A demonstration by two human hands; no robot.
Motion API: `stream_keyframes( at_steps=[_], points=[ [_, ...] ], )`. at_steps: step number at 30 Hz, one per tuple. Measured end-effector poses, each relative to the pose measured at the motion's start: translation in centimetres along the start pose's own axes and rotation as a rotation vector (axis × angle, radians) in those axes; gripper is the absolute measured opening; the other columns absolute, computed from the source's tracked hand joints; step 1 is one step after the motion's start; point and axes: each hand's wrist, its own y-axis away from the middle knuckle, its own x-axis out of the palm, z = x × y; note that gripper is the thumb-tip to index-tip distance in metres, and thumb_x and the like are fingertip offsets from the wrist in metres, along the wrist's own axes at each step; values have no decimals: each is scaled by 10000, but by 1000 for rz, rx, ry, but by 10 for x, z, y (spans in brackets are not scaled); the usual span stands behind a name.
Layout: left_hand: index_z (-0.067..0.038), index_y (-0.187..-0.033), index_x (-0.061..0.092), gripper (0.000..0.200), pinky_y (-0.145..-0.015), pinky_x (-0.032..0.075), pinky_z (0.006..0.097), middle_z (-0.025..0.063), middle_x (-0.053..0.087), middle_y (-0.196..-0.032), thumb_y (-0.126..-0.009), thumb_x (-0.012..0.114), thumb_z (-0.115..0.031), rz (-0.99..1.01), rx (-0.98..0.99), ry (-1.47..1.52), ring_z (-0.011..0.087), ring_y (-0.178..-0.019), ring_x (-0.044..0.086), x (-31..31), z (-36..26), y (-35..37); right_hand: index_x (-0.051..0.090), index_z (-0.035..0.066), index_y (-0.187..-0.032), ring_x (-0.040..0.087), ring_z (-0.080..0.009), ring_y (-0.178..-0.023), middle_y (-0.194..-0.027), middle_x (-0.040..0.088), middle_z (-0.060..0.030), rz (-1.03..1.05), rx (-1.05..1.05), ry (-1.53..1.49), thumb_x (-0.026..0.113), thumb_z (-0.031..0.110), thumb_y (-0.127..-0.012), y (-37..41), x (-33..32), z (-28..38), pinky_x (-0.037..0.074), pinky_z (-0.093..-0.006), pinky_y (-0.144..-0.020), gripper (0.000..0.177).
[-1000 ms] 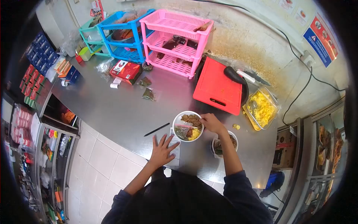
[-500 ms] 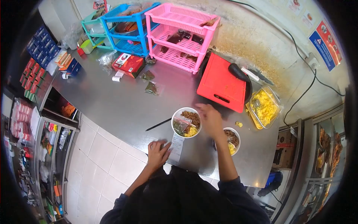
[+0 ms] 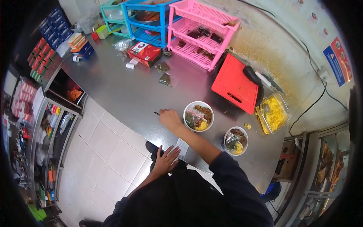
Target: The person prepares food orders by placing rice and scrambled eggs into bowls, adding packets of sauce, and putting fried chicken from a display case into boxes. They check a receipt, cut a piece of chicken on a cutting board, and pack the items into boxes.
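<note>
Worktop (image 3: 121,85): its near edge runs under your left fingers and curves away left of your right ones; a broad stretch of steel lies beyond and left of your right fingers.
Right hand (image 3: 170,119): fingers bunched over the pen; the knuckles hide the grip, so you cannot tell whether they are clamped on it.
Pen (image 3: 156,113): 1, dark, 1 end poking out left of your right fingers.
Left hand (image 3: 165,161): fingers slightly apart, palm down at the edge.
Slip (image 3: 182,146): 1, white, beside your left fingertips, print too small to read; your right forearm passes just right of it.
Left bowl (image 3: 190,106): 1 of 2, white, filled with food, just right of your right fingers.
Right bowl (image 3: 247,143): the other of the 2, also filled, farther right, past your forearm.
Packets (image 3: 165,79): 2, greenish, beyond your right fingers.
Red box (image 3: 145,53): 1, past the packets, its label unreadable.
Pink rack (image 3: 210,45): 1, with 3 tiers, far beyond your right fingers.
Red board (image 3: 232,81): 1, beyond and right of the left bowl.
</note>
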Motion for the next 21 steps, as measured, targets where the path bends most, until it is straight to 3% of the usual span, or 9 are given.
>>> stream_keyframes(
  at_steps=[3,6,8,10,13,15,17,19,21],
  points=[
    [-152,-1306,396,522,-1024,165,563,-20,367,-1366,-836,532,-333,-13,7,19,176,-1265,320,1,1,2,544,34,-869,609,-320,-606,-666,601,-156,-50,154,-315,514,158,-814,48,-58,4,472,-367,-515,139],
    [-135,-1308,392,542,-1018,165,576,-5,362,-1368,-826,537,-337,-15,35,60,187,-1267,316,-8,1,0,517,15,-908,636,-204,-658,-718,619,-115,-243,299,-662,495,143,-882,120,-71,6,498,-302,-596,133],
    [-140,-1325,364,564,-1023,150,579,-5,341,-1382,-827,533,-346,-19,55,56,189,-1277,301,-7,4,2,518,13,-921,641,-183,-679,-740,628,-105,-298,302,-675,480,124,-896,150,-57,10,503,-286,-617,120],
    [-145,-1341,336,587,-1027,136,582,-6,319,-1397,-828,529,-354,-27,82,51,190,-1286,286,-5,10,0,512,7,-930,643,-167,-723,-801,641,-104,-297,491,-718,461,104,-908,163,-52,18,504,-279,-639,112],
    [-126,-1310,379,608,-1001,215,572,23,315,-1395,-788,566,-373,-9,147,25,200,-1270,312,-1,20,4,504,9,-938,644,-170,-728,-825,638,-109,-508,564,-616,474,112,-905,169,-43,23,505,-282,-634,112],
    [-136,-1293,392,639,-986,247,568,58,294,-1404,-753,592,-412,23,252,87,202,-1256,334,-2,32,17,501,15,-941,642,-178,-725,-829,636,-112,-402,504,-530,464,150,-915,178,-27,35,503,-293,-637,143],
    [-154,-1290,387,615,-928,327,544,112,345,-1350,-769,574,-422,-83,363,103,248,-1181,402,-7,53,48,525,25,-877,602,-188,-691,-774,611,-121,-395,668,-533,488,159,-896,163,-45,64,460,-288,-633,141],
    [-177,-1228,453,539,-918,352,509,105,347,-1349,-765,578,-423,-182,361,51,252,-1123,448,-9,86,85,547,31,-892,581,-160,-686,-762,604,-91,-674,625,-564,477,179,-901,136,-35,69,452,-275,-638,164],
    [-176,-1152,520,463,-905,363,503,114,344,-1352,-757,586,-408,114,210,198,255,-1092,474,-20,131,128,562,33,-935,565,-157,-703,-779,594,-68,-795,607,-639,457,188,-904,84,-36,75,445,-281,-665,190]
  ],
)
